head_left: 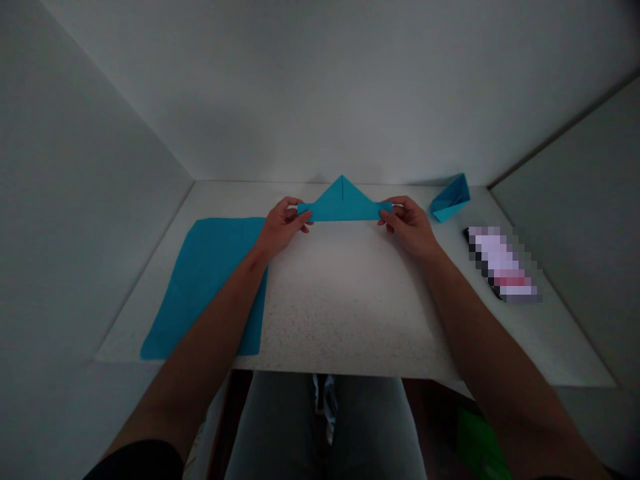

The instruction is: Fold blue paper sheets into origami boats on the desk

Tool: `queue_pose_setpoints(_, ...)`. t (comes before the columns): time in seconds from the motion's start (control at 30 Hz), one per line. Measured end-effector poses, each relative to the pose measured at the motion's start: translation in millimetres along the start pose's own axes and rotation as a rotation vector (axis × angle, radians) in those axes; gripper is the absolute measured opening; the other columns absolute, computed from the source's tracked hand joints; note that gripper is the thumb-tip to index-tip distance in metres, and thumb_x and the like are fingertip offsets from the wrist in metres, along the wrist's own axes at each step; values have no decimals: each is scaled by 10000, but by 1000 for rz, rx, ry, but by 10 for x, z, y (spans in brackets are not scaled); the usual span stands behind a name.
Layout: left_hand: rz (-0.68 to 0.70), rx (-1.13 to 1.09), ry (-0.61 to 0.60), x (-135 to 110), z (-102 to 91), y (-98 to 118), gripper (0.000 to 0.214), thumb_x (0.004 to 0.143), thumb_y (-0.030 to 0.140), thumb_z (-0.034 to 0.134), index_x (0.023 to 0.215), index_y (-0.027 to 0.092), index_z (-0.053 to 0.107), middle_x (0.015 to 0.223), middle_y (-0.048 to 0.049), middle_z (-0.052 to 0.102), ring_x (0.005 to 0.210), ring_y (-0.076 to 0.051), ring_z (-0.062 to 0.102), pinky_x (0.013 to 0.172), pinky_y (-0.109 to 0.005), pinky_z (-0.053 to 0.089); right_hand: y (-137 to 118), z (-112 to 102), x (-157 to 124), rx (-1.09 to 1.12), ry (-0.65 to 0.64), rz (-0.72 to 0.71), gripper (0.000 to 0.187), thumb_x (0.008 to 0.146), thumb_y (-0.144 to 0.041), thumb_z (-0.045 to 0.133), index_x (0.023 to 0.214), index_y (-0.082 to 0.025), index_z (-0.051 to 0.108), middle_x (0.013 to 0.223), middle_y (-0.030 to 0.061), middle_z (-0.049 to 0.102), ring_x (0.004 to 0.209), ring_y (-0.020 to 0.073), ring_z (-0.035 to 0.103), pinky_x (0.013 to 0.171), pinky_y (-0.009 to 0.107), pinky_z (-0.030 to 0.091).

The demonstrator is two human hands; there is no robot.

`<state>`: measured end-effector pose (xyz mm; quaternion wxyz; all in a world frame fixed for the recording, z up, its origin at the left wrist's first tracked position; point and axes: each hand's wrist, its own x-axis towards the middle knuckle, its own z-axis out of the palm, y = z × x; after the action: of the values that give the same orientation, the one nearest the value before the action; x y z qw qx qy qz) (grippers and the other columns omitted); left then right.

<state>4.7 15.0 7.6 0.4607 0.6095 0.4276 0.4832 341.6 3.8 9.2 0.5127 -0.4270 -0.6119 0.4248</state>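
Note:
A blue folded paper hat shape (343, 202), a triangle above a long band, is held just above the white table (340, 300) near its far edge. My left hand (281, 227) pinches the band's left end. My right hand (410, 225) pinches the right end. Both hands have fingers closed on the paper.
A flat blue paper sheet (210, 280) lies on the table's left side, partly under my left forearm. A finished blue folded paper piece (451, 197) sits at the far right. A dark oblong object (503, 265), blurred out, lies to the right. White walls enclose the table.

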Motion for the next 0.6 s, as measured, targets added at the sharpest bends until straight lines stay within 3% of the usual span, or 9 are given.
queue_pose_setpoints(0.37,-2,87,28,-23,-6,25,452,748,526,950,989,224,716,707,12,701,601,-128,662,550,-239,467,-1,3,-4,-67,35,5,408,794,-553,938,1017,-267,751,880,-1,728,598,113,529,537,280,458)
queue_pose_setpoints(0.6,-12,121,36,-51,-16,24,405,767,480,926,1024,220,750,667,21,660,558,-111,580,518,-230,384,30,5,-33,-114,55,5,413,767,-517,962,1040,-269,776,743,-38,618,560,102,420,506,273,306)
